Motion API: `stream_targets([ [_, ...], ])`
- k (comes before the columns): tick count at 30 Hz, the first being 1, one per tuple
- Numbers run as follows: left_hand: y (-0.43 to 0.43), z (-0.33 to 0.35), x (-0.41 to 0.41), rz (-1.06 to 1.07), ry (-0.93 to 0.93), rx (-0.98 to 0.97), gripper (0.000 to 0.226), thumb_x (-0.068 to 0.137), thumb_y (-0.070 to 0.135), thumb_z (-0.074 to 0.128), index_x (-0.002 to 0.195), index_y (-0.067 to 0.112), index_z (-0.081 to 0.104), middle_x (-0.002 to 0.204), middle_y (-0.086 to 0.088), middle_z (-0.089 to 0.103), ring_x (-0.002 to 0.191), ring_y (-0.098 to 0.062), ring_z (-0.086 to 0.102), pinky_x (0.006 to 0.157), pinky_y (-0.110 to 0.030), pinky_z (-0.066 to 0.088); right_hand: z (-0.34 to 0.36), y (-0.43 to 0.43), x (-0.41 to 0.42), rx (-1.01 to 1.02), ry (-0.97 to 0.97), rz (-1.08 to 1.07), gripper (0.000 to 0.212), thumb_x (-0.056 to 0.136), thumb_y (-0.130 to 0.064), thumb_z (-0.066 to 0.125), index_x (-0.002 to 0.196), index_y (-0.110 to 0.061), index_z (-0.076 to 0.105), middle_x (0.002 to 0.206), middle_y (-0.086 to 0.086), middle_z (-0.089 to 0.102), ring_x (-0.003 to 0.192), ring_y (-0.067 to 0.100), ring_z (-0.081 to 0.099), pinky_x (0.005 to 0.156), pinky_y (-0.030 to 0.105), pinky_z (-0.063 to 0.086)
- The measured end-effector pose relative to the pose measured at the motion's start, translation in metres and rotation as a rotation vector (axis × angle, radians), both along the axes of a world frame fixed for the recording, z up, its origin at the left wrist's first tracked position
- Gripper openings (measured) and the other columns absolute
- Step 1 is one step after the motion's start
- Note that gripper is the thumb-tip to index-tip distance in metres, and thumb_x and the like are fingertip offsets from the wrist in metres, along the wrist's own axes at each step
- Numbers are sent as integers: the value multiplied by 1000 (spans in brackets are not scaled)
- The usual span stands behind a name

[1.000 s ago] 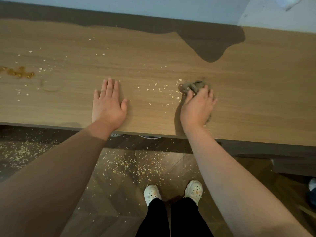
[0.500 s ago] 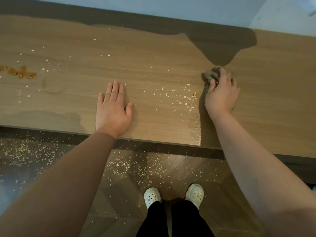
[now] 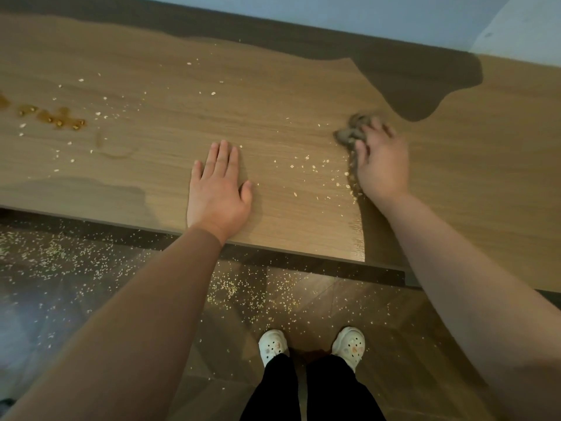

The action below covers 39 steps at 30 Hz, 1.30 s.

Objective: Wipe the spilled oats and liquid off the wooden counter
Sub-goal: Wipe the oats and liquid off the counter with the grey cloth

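Note:
The wooden counter (image 3: 273, 95) runs across the view. My right hand (image 3: 382, 165) grips a crumpled grey-brown cloth (image 3: 352, 132) and presses it to the counter at the right; the hand is motion-blurred. Loose oats (image 3: 306, 165) lie between my two hands, with more scattered to the left. My left hand (image 3: 218, 189) lies flat, fingers straight, near the front edge. An amber liquid spill (image 3: 60, 120) with small lumps sits at the far left. A dark wet patch (image 3: 419, 89) spreads along the back edge just beyond the cloth.
Many oats (image 3: 224, 287) lie on the dark wood floor below the counter edge. My white shoes (image 3: 273, 344) stand close to the counter. A pale wall (image 3: 334, 10) backs the counter. A faint ring mark (image 3: 115, 147) shows left of my left hand.
My right hand swept the cloth from near the front edge away and to the right, then came back a little toward the oats. My left hand stayed flat in place.

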<state>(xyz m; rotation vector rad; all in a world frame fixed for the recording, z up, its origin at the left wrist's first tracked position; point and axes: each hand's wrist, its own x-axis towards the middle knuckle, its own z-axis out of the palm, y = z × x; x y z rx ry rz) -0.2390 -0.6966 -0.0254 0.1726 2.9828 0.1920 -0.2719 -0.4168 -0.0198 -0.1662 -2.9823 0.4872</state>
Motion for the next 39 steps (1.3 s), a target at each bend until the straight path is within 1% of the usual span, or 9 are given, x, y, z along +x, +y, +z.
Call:
stream_targets([
  [3, 0, 0, 0, -2, 3, 8, 65, 102, 40, 26, 158, 12, 7, 166, -6, -1, 153, -20, -5, 123, -42, 0, 8, 8, 9, -36, -103, 281, 41, 103, -26, 42, 142, -15, 47, 154, 1, 37, 145, 25, 26, 120, 43, 17],
  [5, -1, -1, 0, 1, -1, 10, 65, 102, 40, 26, 158, 12, 6, 166, -6, -1, 153, -20, -5, 123, -42, 0, 9, 35, 3, -52, -101, 336, 39, 102, -21, 45, 140, -11, 50, 152, 5, 40, 144, 26, 29, 119, 43, 19],
  [9, 0, 0, 0, 3, -6, 11, 66, 102, 40, 25, 158, 12, 5, 166, -6, -2, 152, -19, -6, 123, -42, -1, 7, 77, -17, -151, -38, -4, 39, 103, -22, 42, 139, -10, 52, 149, 9, 45, 140, 32, 34, 117, 40, 24],
  [11, 0, 0, 0, 5, -12, 10, 66, 101, 41, 24, 158, 13, 5, 166, -5, -3, 152, -19, -7, 123, -42, -1, 4, 63, -13, -119, -16, -41, 39, 101, -23, 42, 137, -10, 54, 148, 9, 46, 139, 33, 35, 116, 41, 26],
  [17, 0, 1, 1, 7, -17, 14, 66, 101, 41, 24, 159, 14, 4, 166, -4, -4, 152, -18, -8, 124, -41, -1, 9, 37, 6, 14, -169, 469, 40, 102, -23, 45, 141, -15, 49, 154, 3, 36, 145, 25, 25, 119, 42, 15],
  [22, 1, 1, 1, 9, -15, 10, 66, 102, 41, 25, 158, 14, 3, 166, -4, -4, 152, -18, -8, 123, -40, -3, 5, 63, -37, -50, -38, 59, 40, 103, -23, 40, 139, -11, 51, 151, 10, 43, 140, 34, 33, 117, 45, 25],
  [24, 0, 1, 0, 6, -14, -1, 66, 102, 41, 25, 158, 14, 2, 165, -5, -5, 152, -18, -9, 122, -40, -3, 5, 50, -55, -43, -38, 25, 40, 103, -24, 39, 139, -11, 51, 151, 9, 42, 140, 36, 32, 117, 47, 25],
  [32, 0, -1, 0, 10, -3, 16, 64, 103, 36, 28, 158, 13, 6, 166, -5, -2, 153, -18, -6, 123, -41, -1, 4, 15, -71, 5, -147, 538, 40, 103, -23, 42, 142, -17, 49, 155, 2, 35, 146, 27, 24, 120, 47, 18],
  [39, -1, -3, -1, -7, 10, -12, 65, 102, 38, 26, 158, 13, 5, 166, -6, -2, 153, -19, -6, 123, -42, 0, 9, 12, -7, -21, -136, 534, 42, 101, -22, 47, 143, -19, 48, 155, 0, 35, 147, 22, 23, 120, 47, 15],
])
